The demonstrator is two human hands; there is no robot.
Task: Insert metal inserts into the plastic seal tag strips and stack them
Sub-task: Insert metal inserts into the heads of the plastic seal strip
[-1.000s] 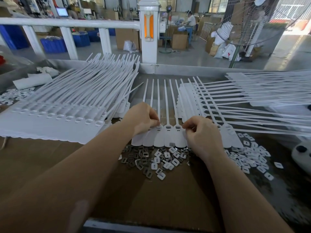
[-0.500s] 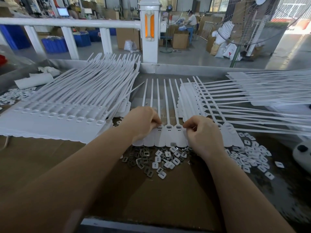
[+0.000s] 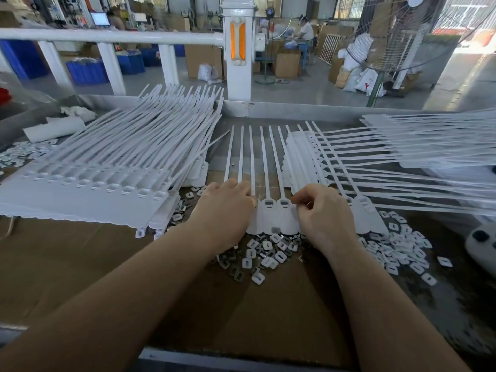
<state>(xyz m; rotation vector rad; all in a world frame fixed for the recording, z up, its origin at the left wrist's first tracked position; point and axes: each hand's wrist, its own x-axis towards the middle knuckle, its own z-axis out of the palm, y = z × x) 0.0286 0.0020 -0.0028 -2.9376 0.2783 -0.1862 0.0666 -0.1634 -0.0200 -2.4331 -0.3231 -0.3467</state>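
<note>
Brown cardboard-covered counter (image 3: 80, 264), factory floor behind. Tag strip (image 3: 279, 216) at frame centre; left hand (image 3: 225, 208) and right hand (image 3: 322, 213) fingers curled, grasping it. Inserts (image 3: 268, 256) just below.

No legible text, numbers or brand marks anywhere. Closest candidates: a red mark on a white sack (image 3: 369, 83) on the floor beyond the tabletop's far edge, shape only, not readable as a letter or logo; a lit monitor (image 3: 99, 19) in the far background, screen content too small and blurred; a small grey patch on the seal tag strip (image 3: 275, 218) at mid-tabletop, can't tell whether it carries print.
</note>
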